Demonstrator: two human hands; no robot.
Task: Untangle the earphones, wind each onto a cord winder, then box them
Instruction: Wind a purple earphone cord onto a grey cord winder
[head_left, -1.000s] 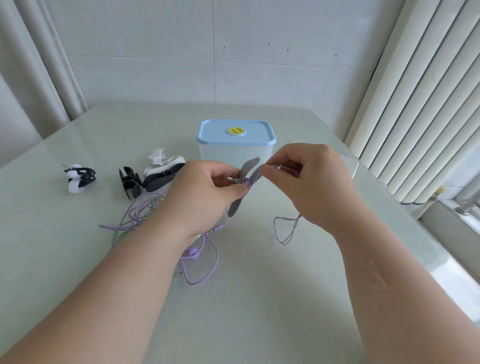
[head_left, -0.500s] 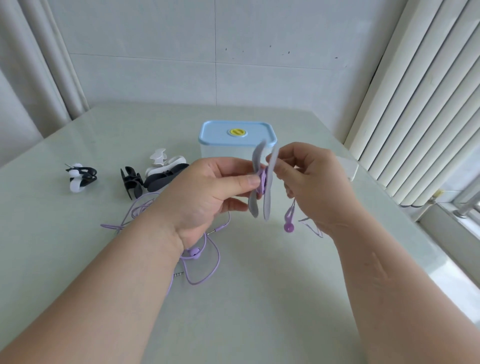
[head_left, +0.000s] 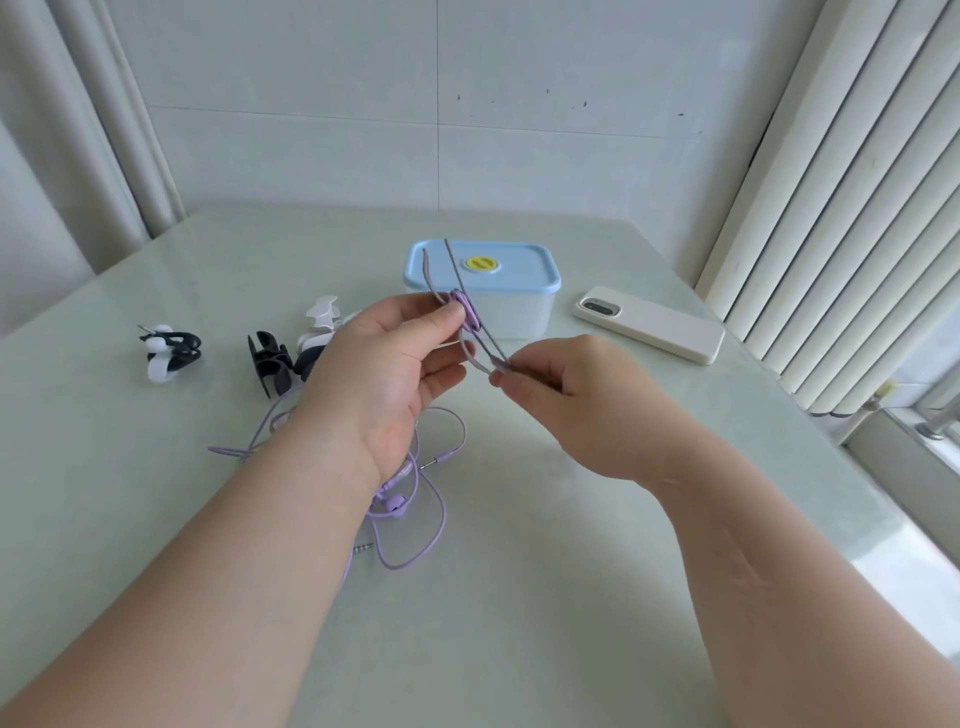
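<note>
The grey winder (head_left: 491, 351) is held in the air just in front of the box (head_left: 483, 312), with purple cord (head_left: 469, 314) wrapped round its waist. The left hand (head_left: 395, 364) pinches it at that waist, thumb on top and fingers curled beneath. The right hand (head_left: 566, 384), in front and a little right of the box, has its fingertips closed on the cord's free end at the winder's lower tip. Whether they also nip the flap I cannot tell.

As I judge it, the cord is thin, light and limp — it will slip off unless kept taut. The winder's flaps look soft and bendy. It is best held at the waist, with the cord fed from close to its end.

Loose earphones (head_left: 410, 499) lie well in front of the box, under the left forearm. Spare winders (head_left: 270, 364) sit left of it and a phone (head_left: 649, 325) right of it.

No writing is legible — the yellow disc (head_left: 481, 263) on the box's lid bears marks too small to read, and the phone shows no brand.
</note>
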